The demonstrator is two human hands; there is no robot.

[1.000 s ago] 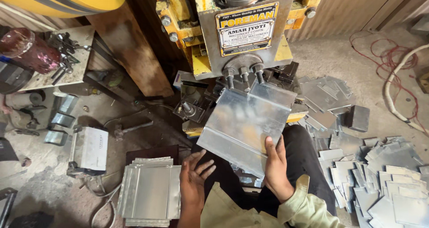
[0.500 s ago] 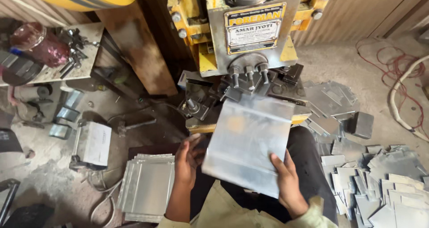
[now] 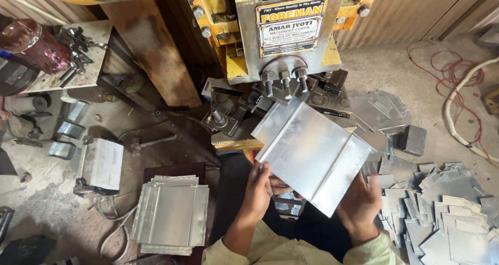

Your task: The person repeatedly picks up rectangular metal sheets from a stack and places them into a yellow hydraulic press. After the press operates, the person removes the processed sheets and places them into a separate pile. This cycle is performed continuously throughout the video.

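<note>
The yellow and grey press [image 3: 280,31] fills the top of your view, its bolted ram [image 3: 283,78] hanging just above the far edge of the sheet you hold. To your right the floor is strewn with a heap of cut metal blanks [image 3: 447,213]; to your left a neat stack of formed sheets [image 3: 170,215] lies flat, near your left forearm but apart from it.

The bent metal sheet [image 3: 312,153] is in the air between your chest and the press, tilted, with one corner up by the ram and the opposite corner down toward your lap. Its long axis runs from upper left to lower right, and the two pressed creases cross it the other way, from upper right down to lower left, splitting it into a broad middle panel and two narrow side strips.

Your left hand [image 3: 258,189] comes up from below, wrist bent back, fingers curled around the sheet's lower left edge with the thumb side toward you: a pinch on the edge. Your right hand [image 3: 358,205] sits under the lower right corner, blurred, palm turned up toward the underside and fingers spread loosely; whether it clasps the sheet or only props it, you cannot tell here.
</note>
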